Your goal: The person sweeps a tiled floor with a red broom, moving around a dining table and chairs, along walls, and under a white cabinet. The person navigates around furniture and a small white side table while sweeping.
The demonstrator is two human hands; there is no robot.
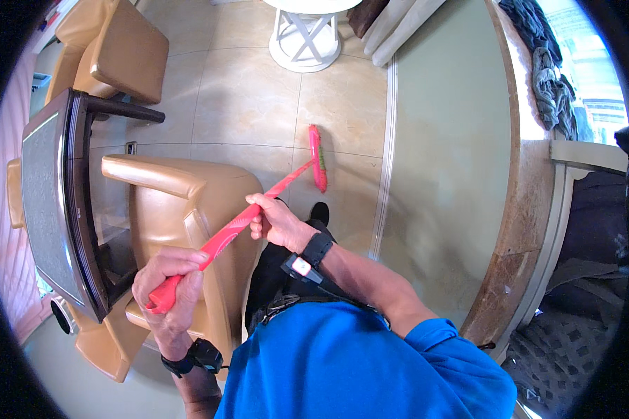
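Both my hands grip the long red handle [231, 229] of a broom, which slants away from me to the right. My left hand [170, 285] wraps around its upper end. Farther down the shaft, my right hand [279, 222] has closed around it. The pink broom head [315, 152] rests on the tiled floor [246, 105], its red and green bristles facing right. Just short of the head, the tip of a black shoe [320, 213] shows. I wear a black band with a small device on each wrist.
Close on the left stands a tan leather armchair [230, 183], beside a dark-framed table [50, 199]. Another tan chair [131, 52] is at the upper left. Ahead is a white round side table [305, 55]. A pale wall [445, 131] with a white skirting strip [387, 157] runs along the right.
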